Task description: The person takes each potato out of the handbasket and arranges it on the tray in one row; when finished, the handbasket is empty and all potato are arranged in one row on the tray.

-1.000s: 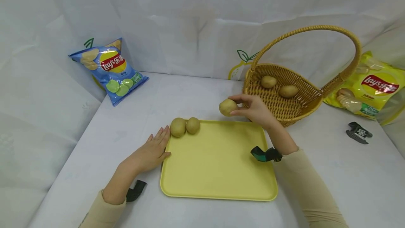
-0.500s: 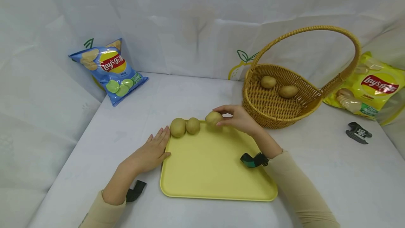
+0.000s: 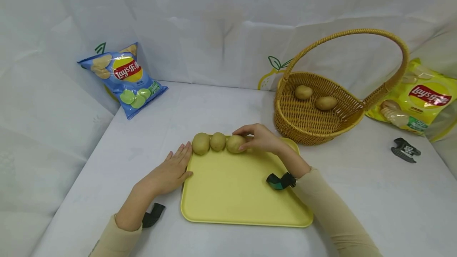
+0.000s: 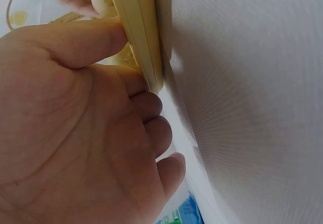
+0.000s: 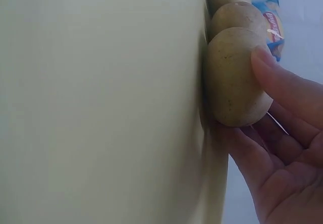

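Observation:
My right hand holds a potato between thumb and fingers at the far edge of the yellow tray. In the right wrist view this potato sits low against the tray, the thumb on its side. Left of it, a smaller potato and a larger potato form a row along that edge. My left hand lies with fingers stretched out against the tray's left side. In the left wrist view its thumb touches the tray's rim.
Behind the tray to the right stands a wicker basket with a tall handle and two potatoes inside. A blue chip bag leans at the back left, a yellow chip bag at the right. A black object lies on the table's right side.
My right hand has carried the potato left from beside the basket and lowered it to the tray, at the right end of the row. The left hand has stayed in place.

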The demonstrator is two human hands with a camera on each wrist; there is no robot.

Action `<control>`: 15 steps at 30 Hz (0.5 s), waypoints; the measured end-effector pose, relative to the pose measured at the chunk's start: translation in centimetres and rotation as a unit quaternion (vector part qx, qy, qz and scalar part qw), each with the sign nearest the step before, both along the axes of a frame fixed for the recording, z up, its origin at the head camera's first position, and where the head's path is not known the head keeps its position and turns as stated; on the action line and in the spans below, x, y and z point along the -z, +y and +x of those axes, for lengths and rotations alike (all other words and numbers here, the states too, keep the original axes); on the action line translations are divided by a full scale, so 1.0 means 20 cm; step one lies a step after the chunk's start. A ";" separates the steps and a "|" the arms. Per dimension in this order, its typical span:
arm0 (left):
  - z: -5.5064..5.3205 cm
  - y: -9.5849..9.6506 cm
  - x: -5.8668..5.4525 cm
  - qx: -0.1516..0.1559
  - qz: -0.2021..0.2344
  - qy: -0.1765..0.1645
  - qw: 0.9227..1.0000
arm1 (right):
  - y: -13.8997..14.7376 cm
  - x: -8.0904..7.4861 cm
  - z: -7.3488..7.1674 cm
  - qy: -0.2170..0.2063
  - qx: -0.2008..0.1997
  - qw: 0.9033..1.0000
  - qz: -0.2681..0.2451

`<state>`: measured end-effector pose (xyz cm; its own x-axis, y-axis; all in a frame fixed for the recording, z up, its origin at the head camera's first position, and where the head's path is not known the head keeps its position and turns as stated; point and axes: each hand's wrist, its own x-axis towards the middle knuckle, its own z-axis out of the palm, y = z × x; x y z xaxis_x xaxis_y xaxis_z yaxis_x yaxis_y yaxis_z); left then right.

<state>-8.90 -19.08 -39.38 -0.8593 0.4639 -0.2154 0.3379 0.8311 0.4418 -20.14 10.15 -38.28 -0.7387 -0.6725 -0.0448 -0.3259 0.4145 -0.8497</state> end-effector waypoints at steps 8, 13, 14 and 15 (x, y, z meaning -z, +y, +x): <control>0.00 0.00 0.01 0.001 0.000 0.001 1.000 | -0.01 0.01 0.00 0.003 0.003 1.000 -0.001; 0.00 0.00 -0.01 0.000 0.001 0.000 1.000 | 0.00 0.02 -0.01 -0.011 0.013 1.000 -0.025; 0.00 0.00 -0.01 0.000 0.001 0.000 1.000 | 0.01 0.02 -0.02 -0.012 0.015 0.999 -0.030; 0.00 0.00 -0.01 0.000 0.000 0.000 1.000 | 0.01 0.03 -0.02 -0.015 0.017 0.999 -0.033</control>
<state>-8.90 -19.14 -39.22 -0.8593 0.4636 -0.2163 0.3373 0.8313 0.4417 -20.48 10.35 -38.78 -0.7598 -0.6498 -0.0232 -0.2868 0.3669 -0.8849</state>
